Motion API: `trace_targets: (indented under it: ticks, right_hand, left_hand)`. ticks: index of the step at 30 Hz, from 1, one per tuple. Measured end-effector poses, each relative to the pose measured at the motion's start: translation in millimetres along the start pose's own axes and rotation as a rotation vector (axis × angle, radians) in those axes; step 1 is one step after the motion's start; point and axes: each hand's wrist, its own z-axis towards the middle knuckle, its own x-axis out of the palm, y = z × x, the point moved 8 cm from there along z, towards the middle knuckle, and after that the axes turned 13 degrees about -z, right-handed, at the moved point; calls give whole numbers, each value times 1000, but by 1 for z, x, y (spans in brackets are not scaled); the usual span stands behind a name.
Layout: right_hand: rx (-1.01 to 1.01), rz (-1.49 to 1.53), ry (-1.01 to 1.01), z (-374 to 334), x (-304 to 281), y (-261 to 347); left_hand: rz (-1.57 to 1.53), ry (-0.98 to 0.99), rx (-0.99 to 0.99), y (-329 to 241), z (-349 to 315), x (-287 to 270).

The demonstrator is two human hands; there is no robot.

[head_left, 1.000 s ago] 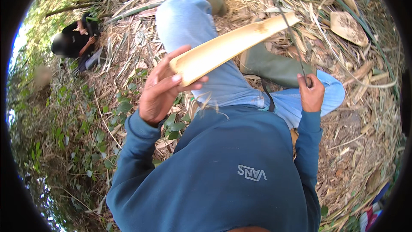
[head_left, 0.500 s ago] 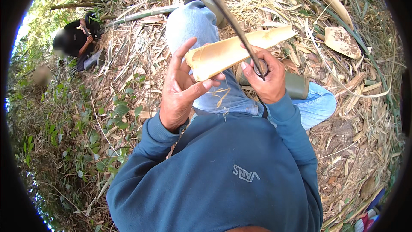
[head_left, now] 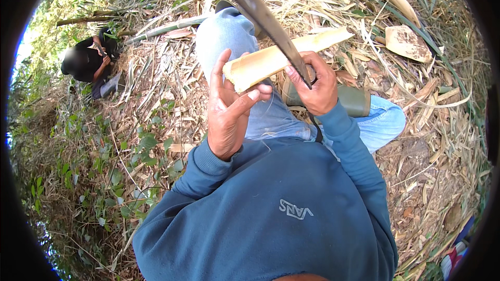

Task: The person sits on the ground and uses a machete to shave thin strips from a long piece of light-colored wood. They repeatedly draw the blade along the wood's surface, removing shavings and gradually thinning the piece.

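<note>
In my left hand (head_left: 228, 117) rests the broad end of a pale yellow, tapering piece of split bamboo (head_left: 256, 66). My thumb lies near its lower edge, the fingers go beneath it, and one finger points up beside its end. Gripped in my right hand (head_left: 323, 91) is a machete (head_left: 255, 13), its dark blade slanting up and left across the front of the bamboo piece. My right fingers wrap its handle, which is mostly hidden. The narrow tip of the bamboo reaches out to the right, beyond the blade.
My jeans-clad knee (head_left: 224, 36) and a green boot (head_left: 354, 101) are below the hands. Bamboo shavings cover the ground. A pale wooden block (head_left: 409, 43) and a cut bamboo pole (head_left: 398, 2) lie at right. Another person (head_left: 91, 60) sits at far left, beside leafy plants (head_left: 148, 140).
The machete has turned so that its flat side shows more, and its blade leans further left. The bamboo piece has shifted slightly left and stays in my left hand.
</note>
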Motion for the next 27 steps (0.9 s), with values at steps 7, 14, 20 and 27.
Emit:
trace_targets:
  ticks: [7,14,20,27]
  right_hand:
    - [-115,-65,-68,6,-5,10]
    - [-76,-39,-81,16,-11,11]
    - [-70,-67,-129,12,-17,6]
    - [25,-50,-164,18,-28,-11]
  left_hand:
    - [54,-122,-147,17,-9,-17]
    - [86,87,-403,38,-17,-5]
    - [126,139,-448,38,-17,-4]
    - [261,165,-178,-40,-14,-51]
